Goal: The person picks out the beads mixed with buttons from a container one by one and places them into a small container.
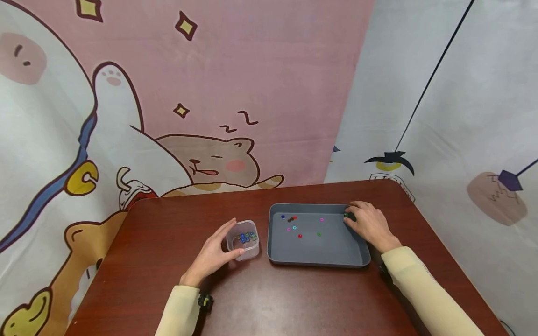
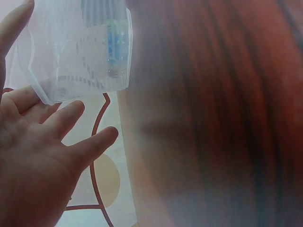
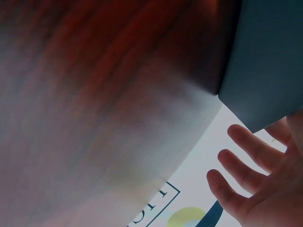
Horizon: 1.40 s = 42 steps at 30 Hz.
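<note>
My left hand [image 1: 213, 252] holds a small clear plastic container [image 1: 248, 254] at its left side, thumb at the near rim and fingers at the far left. Inside it lie several blue and greenish beads [image 1: 245, 237]. In the left wrist view the container [image 2: 75, 47] stands above spread fingers. My right hand [image 1: 371, 225] reaches over the far right corner of a grey tray [image 1: 336, 252], thumb and forefinger apart around some dark green beads [image 1: 347, 215]. In the right wrist view, its other fingers [image 3: 244, 172] extend loosely outside the tray wall; the fingertips over the tray are hidden there.
Scattered on the tray are small beads: a red bead [image 1: 300, 236], a green one [image 1: 319, 234], a pink one [image 1: 322, 219], a light blue one [image 1: 294, 227] and several others at left. Tray and container stand on a dark wooden table [image 1: 269, 298] against a printed cloth [image 1: 273, 93].
</note>
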### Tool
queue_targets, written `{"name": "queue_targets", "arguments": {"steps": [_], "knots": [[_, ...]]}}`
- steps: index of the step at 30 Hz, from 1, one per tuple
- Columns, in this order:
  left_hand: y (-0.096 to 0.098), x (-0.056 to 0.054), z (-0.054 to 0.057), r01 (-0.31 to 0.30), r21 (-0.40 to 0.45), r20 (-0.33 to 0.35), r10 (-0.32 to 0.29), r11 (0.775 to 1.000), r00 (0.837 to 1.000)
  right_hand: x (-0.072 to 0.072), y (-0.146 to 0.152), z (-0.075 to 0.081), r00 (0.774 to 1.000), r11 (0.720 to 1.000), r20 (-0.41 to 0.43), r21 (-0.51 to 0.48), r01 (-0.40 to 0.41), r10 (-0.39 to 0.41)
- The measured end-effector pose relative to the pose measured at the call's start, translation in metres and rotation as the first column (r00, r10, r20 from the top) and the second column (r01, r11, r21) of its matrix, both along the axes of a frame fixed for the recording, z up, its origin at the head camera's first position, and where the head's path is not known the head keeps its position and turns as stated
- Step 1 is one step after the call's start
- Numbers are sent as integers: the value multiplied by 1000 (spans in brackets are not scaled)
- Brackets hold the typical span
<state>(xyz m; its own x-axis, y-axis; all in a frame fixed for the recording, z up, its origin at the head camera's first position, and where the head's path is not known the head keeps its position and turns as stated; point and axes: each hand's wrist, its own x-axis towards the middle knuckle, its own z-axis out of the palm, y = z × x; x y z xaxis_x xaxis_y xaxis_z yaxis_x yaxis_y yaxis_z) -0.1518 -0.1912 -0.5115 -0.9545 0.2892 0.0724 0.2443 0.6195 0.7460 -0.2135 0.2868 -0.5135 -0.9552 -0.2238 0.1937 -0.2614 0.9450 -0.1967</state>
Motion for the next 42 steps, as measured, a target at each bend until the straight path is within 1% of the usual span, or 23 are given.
{"name": "queue_targets", "arguments": {"steps": [17,25,32,37,42], "knots": [[-2,3,1,-11,-4,1,11,1000,1000,-2,-7,2,1000,1000,29,20,3,-3],[-1,1,2,-8,-5,-1,8,1000,1000,-5,-5,3,1000,1000,26,17,3,-3],[0,0,3,-6,-14,1,6,1000,1000,-5,-4,4,999,1000,40,27,1,-2],[1,0,3,-10,-11,4,10,1000,1000,-3,-2,5,1000,1000,25,5,-4,4],[1,-1,1,-10,-14,-13,10,1000,1000,-2,-1,8,1000,999,-9,-29,-14,13]]}}
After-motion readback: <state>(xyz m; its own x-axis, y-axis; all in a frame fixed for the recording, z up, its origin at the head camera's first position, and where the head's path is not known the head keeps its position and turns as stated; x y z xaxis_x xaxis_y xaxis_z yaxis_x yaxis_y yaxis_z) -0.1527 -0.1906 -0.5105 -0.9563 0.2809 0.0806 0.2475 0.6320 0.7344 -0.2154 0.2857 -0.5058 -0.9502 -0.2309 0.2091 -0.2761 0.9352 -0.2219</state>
